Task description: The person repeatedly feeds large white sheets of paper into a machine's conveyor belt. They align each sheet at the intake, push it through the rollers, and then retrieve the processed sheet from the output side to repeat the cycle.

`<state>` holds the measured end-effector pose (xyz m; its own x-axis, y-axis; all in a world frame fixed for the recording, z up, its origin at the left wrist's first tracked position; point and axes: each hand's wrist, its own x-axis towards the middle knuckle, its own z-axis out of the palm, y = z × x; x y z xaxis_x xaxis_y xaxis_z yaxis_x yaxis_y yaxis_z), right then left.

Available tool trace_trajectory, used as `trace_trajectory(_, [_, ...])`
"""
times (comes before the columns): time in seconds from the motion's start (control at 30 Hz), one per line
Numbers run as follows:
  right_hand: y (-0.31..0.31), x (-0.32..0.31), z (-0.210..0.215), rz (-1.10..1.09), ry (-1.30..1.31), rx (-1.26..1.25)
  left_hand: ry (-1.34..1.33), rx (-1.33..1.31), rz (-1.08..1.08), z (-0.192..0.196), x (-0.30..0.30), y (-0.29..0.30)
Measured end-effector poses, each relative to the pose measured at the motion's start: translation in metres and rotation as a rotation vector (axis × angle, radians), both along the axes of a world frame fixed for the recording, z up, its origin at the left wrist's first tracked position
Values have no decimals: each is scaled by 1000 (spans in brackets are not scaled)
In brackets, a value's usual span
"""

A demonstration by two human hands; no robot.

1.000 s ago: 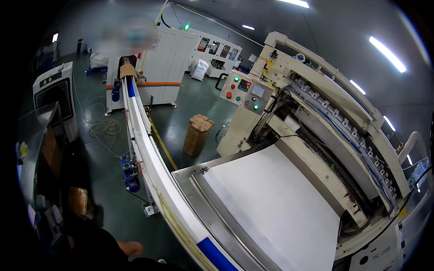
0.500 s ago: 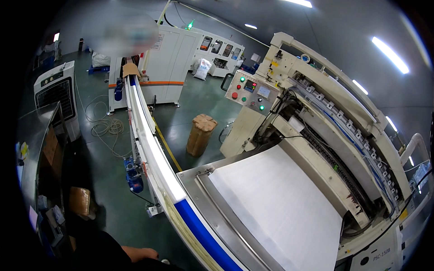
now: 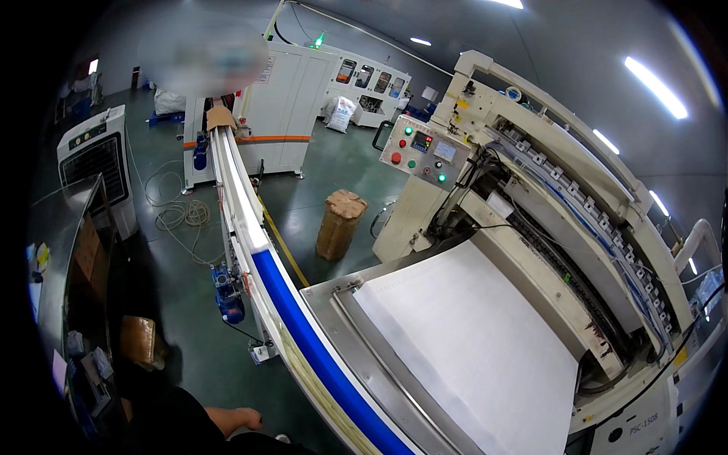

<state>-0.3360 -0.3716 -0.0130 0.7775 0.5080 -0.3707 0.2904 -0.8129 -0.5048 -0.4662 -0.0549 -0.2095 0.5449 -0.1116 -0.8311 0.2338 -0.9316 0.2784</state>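
Only my left hand (image 3: 241, 419) shows, low at the bottom edge, coming out of a dark sleeve. It hangs above the green floor, touching nothing, with its fingers loosely curled; it is too small to tell more. My right hand is out of view. A long white conveyor (image 3: 235, 189) runs away from me, and a blue band (image 3: 318, 356) lies on its near part. To the right, a wide white sheet (image 3: 470, 341) lies flat on the steel bed (image 3: 334, 292) of a large cream machine (image 3: 561, 189).
A control panel (image 3: 425, 152) with red and green buttons stands on the machine. A brown wrapped roll (image 3: 339, 224) stands on the floor beside the conveyor. Coiled cables (image 3: 178, 212), a blue motor (image 3: 226, 292), a brown box (image 3: 138, 339) and a metal shelf (image 3: 68, 250) are at left.
The blue band has travelled up the conveyor, away from me. The view has shifted slightly, and my hand has drifted a little to the right.
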Motion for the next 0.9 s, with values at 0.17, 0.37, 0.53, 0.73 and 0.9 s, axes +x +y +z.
trace_trajectory(0.17, [-2,-1,-3,-5,12,-28,-18,-40,74,19,-10,-13])
trace_trajectory(0.37, [7,-5,-7,45,28,-32,-17,-83,-24,3,-11,-15])
trace_trajectory(0.53, [4,-8,-11,54,46,-50,22,-38,27,16,-5,-20])
trace_trajectory(0.73, [-3,-11,-18,47,69,-68,75,-42,70,37,-4,-19])
trace_trajectory(0.9, [-5,-14,-23,51,85,-80,7,-81,45,31,-15,-14])
